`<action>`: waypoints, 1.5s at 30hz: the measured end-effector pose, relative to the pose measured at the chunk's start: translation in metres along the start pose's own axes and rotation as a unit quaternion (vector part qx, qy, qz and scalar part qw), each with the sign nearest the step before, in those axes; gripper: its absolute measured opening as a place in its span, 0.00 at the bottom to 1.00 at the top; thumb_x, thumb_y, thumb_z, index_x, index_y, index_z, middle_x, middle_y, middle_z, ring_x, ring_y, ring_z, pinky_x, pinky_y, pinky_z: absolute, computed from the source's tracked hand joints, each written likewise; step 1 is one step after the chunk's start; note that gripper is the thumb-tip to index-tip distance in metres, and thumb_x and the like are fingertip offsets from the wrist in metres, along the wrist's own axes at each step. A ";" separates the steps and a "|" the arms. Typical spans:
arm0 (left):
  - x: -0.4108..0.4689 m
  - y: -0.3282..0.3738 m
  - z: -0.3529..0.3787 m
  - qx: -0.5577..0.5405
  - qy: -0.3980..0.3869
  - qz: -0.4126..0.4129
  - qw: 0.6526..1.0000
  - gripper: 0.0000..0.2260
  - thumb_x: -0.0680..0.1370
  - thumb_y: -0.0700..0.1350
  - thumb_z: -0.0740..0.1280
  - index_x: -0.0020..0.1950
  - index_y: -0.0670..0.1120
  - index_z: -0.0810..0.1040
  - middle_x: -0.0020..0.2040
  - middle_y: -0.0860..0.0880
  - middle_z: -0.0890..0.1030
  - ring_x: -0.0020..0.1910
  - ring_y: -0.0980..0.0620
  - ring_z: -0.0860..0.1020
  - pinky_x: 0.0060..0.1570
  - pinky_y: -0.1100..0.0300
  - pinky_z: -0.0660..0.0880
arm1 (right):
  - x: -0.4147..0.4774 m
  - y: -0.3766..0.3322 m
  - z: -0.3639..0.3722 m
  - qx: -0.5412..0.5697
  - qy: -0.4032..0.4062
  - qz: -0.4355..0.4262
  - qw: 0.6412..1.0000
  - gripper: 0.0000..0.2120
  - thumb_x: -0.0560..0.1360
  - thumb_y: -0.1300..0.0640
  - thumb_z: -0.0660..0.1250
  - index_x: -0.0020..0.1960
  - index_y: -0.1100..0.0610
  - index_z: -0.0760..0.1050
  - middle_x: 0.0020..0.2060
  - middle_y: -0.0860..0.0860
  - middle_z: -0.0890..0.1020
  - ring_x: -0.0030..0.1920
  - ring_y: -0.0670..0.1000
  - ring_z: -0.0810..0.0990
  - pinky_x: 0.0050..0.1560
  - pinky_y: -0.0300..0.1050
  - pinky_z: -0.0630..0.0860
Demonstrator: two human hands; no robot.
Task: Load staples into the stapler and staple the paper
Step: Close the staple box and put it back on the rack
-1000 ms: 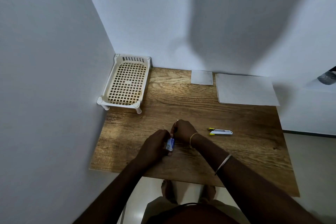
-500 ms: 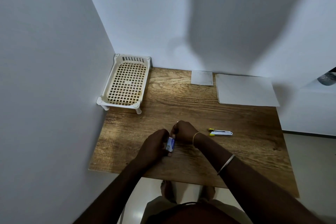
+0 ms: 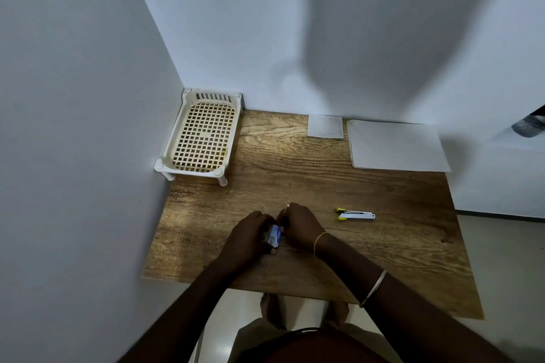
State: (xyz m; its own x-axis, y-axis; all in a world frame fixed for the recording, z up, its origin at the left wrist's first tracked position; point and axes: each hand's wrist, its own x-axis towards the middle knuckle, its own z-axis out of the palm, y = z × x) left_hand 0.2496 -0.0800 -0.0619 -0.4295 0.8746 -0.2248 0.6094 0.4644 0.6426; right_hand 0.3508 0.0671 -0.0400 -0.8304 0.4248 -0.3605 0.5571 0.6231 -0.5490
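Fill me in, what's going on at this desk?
A person holds a small blue and white box, probably staples, between the left hand and right hand over the front of the wooden table. The yellow and white stapler lies untouched to their right, and the stack of white paper sits at the back right. No stapling has started yet.

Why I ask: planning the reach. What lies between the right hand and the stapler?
Head view: only bare wooden table separates the right hand from the stapler; nothing sits in that stretch.
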 end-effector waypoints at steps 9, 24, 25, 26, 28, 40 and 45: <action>0.010 0.001 -0.003 0.036 -0.034 -0.011 0.999 0.30 0.66 0.54 0.79 0.66 0.52 0.75 0.58 0.53 0.77 0.54 0.55 0.76 0.50 0.61 0.73 | -0.006 0.002 -0.002 0.020 0.027 0.003 0.999 0.07 0.73 0.61 0.71 0.51 0.55 0.82 0.49 0.52 0.84 0.52 0.51 0.81 0.52 0.42 0.76; -0.006 0.024 0.029 0.079 0.052 -0.087 0.992 0.21 0.73 0.55 0.74 0.62 0.50 0.76 0.57 0.52 0.77 0.47 0.60 0.69 0.38 0.71 0.61 | -0.045 0.044 0.000 -0.056 0.068 -0.013 0.996 0.13 0.76 0.57 0.68 0.60 0.48 0.77 0.55 0.47 0.81 0.57 0.50 0.79 0.53 0.47 0.77; -0.007 0.025 0.029 0.076 0.053 -0.081 0.992 0.20 0.73 0.53 0.74 0.62 0.50 0.77 0.57 0.52 0.77 0.47 0.61 0.69 0.38 0.70 0.61 | -0.046 0.045 0.003 -0.056 0.074 -0.017 0.996 0.14 0.76 0.57 0.69 0.61 0.48 0.77 0.56 0.47 0.80 0.57 0.50 0.79 0.53 0.47 0.77; -0.007 0.026 0.030 0.072 0.053 -0.075 0.993 0.19 0.74 0.52 0.74 0.63 0.50 0.77 0.57 0.52 0.77 0.47 0.61 0.69 0.39 0.68 0.62 | -0.047 0.046 0.004 -0.060 0.080 -0.021 0.995 0.16 0.75 0.57 0.69 0.62 0.48 0.76 0.57 0.47 0.80 0.58 0.50 0.79 0.53 0.46 0.77; -0.006 0.030 0.030 0.066 0.052 -0.065 0.994 0.19 0.74 0.50 0.74 0.64 0.50 0.78 0.57 0.52 0.77 0.48 0.60 0.70 0.42 0.65 0.65 | -0.050 0.050 0.005 -0.074 0.084 -0.030 0.993 0.21 0.75 0.57 0.70 0.67 0.48 0.74 0.60 0.47 0.78 0.59 0.50 0.78 0.53 0.46 0.77; 0.002 0.081 0.053 0.040 0.053 0.018 0.998 0.17 0.75 0.45 0.73 0.64 0.47 0.80 0.54 0.48 0.79 0.51 0.51 0.77 0.46 0.61 0.69 | -0.070 0.082 -0.014 -0.062 0.079 -0.035 0.994 0.25 0.76 0.58 0.68 0.71 0.49 0.71 0.64 0.48 0.77 0.61 0.51 0.78 0.55 0.47 0.77; 0.012 0.106 0.054 0.015 0.079 0.067 0.995 0.16 0.74 0.42 0.73 0.62 0.44 0.81 0.54 0.46 0.80 0.52 0.48 0.78 0.49 0.58 0.73 | -0.084 0.095 -0.032 -0.067 0.143 -0.057 0.986 0.21 0.73 0.60 0.71 0.65 0.53 0.78 0.58 0.51 0.82 0.57 0.53 0.81 0.52 0.48 0.79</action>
State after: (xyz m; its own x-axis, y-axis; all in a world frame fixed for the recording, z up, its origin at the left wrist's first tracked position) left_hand 0.3454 -0.0125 -0.0361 -0.4398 0.8979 -0.0193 0.6875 0.3504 0.6360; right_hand 0.4733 0.1116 -0.0377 -0.8625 0.5019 -0.0641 0.4714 0.7510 -0.4623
